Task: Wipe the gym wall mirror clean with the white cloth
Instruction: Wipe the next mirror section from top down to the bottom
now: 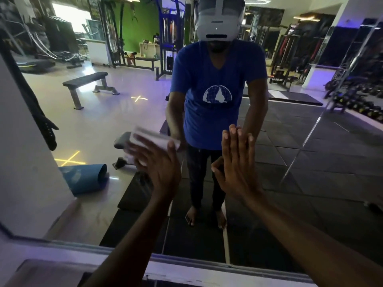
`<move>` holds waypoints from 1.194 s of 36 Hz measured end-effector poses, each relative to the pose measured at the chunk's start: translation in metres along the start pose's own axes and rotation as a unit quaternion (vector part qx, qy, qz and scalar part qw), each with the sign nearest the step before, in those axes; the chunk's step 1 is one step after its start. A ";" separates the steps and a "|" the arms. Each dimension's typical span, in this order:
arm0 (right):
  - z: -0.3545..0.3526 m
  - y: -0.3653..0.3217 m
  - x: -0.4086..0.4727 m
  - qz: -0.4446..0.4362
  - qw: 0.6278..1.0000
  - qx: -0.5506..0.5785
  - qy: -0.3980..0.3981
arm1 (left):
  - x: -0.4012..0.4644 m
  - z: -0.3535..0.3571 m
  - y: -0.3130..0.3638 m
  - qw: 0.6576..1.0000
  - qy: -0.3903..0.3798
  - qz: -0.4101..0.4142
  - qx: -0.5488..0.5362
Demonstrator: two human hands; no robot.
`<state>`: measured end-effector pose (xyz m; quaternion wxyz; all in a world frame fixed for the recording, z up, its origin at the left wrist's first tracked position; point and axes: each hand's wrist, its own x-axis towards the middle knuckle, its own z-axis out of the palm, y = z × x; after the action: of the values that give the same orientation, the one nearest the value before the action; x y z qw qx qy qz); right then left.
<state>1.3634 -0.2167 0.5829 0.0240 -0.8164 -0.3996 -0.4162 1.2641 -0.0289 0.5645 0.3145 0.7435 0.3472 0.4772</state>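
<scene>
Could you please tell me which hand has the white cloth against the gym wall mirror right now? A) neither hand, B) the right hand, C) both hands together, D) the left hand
D: the left hand presses the blurred white cloth to the gym wall mirror, while the right hand lies flat and bare on the glass.

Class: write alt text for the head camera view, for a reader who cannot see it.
A person's left hand presses a white cloth against a gym wall mirror, while the right hand rests flat on the glass. A bench is reflected behind.
</scene>
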 end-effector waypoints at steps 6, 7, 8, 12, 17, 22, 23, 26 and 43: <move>0.000 0.028 -0.032 0.031 0.999 -0.026 -0.016 | -0.009 0.028 0.067 0.989 0.038 0.137 0.045; 0.000 0.035 -0.039 0.044 0.998 -0.030 -0.015 | -0.024 0.038 0.059 0.977 0.006 0.198 0.072; -0.001 0.043 -0.046 0.056 0.998 -0.036 -0.017 | -0.034 0.045 0.044 0.956 -0.030 0.271 0.105; -0.001 0.079 -0.070 0.080 0.995 -0.051 -0.027 | -0.015 0.029 -0.019 0.899 -0.053 0.388 0.194; 0.010 0.105 -0.085 0.047 0.996 -0.058 -0.047 | 0.013 0.012 -0.012 0.991 0.104 0.017 0.077; 0.017 0.103 -0.092 0.049 0.996 -0.063 -0.037 | -0.070 0.064 0.046 0.984 0.000 0.142 0.107; 0.017 0.103 -0.095 0.042 0.996 -0.070 -0.040 | -0.093 0.077 0.047 0.965 -0.046 0.227 0.126; 0.018 0.112 -0.105 0.006 0.995 -0.087 -0.052 | -0.107 0.092 0.036 0.915 -0.088 0.360 0.161; -0.042 0.187 -0.034 0.024 0.998 0.002 0.055 | -0.031 0.058 0.135 0.874 0.007 0.458 0.163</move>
<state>1.4500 -0.3804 0.6411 0.0577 -0.8016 -0.3788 -0.4589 1.3377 -0.1384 0.6371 -0.0679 0.8567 0.0426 0.5096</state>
